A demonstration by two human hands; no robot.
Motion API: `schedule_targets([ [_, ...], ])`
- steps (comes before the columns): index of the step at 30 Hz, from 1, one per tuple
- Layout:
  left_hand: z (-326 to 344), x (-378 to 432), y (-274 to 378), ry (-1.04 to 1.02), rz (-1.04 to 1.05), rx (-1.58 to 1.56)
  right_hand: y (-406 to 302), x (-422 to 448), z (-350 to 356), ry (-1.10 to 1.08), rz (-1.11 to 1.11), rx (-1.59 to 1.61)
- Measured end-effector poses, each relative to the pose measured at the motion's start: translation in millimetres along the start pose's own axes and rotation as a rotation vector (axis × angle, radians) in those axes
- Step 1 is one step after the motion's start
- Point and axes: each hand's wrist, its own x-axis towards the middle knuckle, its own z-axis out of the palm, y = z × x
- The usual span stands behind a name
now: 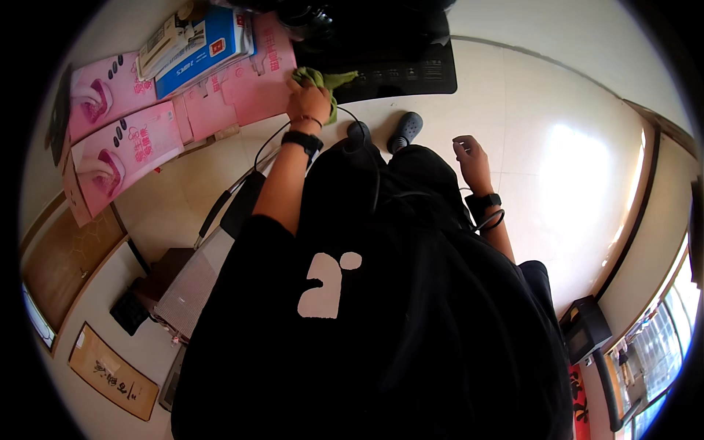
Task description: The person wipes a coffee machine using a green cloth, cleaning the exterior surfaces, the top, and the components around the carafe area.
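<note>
My left hand [309, 104] grips a crumpled green cloth [317, 78] at the left side of a black glossy panel [396, 69]. One end of the cloth lies over the panel's front part, near a row of small printed markings. Pink printed cardboard [258, 82] lies just left of that hand. On the other side, my right hand [472, 159] hangs over the pale floor, its fingers loosely curled and nothing seen in them. Dark wristbands circle both wrists.
Pink printed boxes [129, 146] reach along the left, with a blue printed pack [203, 55] on top. A chair [190, 275] stands behind my left arm. Thin black cable [264, 146] runs near my left wrist. A black box-like object [588, 330] is at the lower right.
</note>
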Motion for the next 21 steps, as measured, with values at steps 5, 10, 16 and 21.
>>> schedule_targets([
  [5, -6, -38, -9, -0.114, 0.015, -0.12, -9, -18, 29, -0.017, -0.03, -0.021],
  [10, -7, -31, -10, -0.066, 0.073, -0.164, -21, -43, 39, -0.003, -0.026, -0.103],
  [16, -3, 14, -3, 0.04, 0.123, -0.178, -16, -78, 43, 0.04, 0.045, -0.102],
  [21, 8, 4, -12, 0.1, 0.207, -0.141, -12, -96, 45, 0.133, -0.061, -0.162],
])
